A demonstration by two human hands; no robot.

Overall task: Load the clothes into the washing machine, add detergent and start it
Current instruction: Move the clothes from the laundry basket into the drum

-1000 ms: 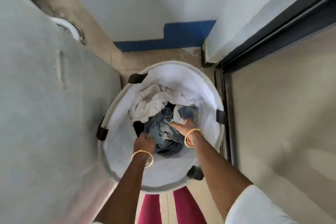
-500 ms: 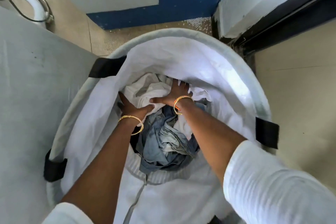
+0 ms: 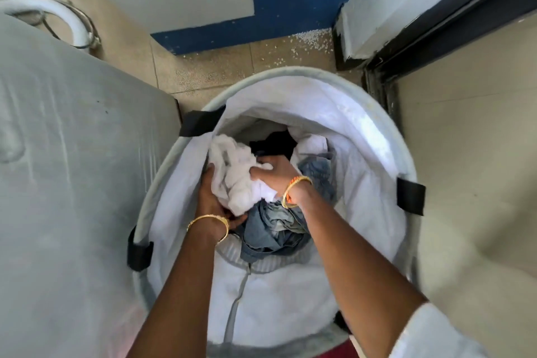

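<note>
Grey washing machine top fills the left of our view, with a white hose curving behind it. Just beside it stands the round white laundry basket on the tiled floor. Inside it our left hand cups a bunched white garment from the left, fingers curled under it, while our right hand grips the same garment from above. Blue jeans lie beneath, and a dark garment behind.
</note>
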